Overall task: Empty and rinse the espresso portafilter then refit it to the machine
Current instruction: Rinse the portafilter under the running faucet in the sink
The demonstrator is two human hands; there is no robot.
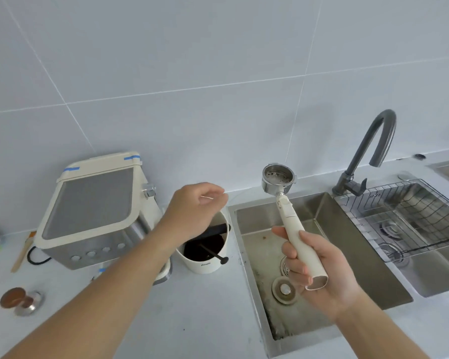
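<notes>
My right hand [319,268] grips the cream handle of the portafilter [279,177] and holds it above the small sink [329,216]. Its steel basket faces up and shows a few dark coffee specks. My left hand [197,203] hovers over the white knock box [205,263], fingers loosely curled, with nothing in it that I can see. The knock box holds dark coffee grounds under a black bar. The cream and steel espresso machine [94,211] stands left of the knock box.
A dark grey gooseneck faucet [373,151] rises behind the sinks. A wire rack [410,216] lies in the larger sink on the right. A wood-topped tamper [21,300] and a small brush [24,251] lie on the counter at the left.
</notes>
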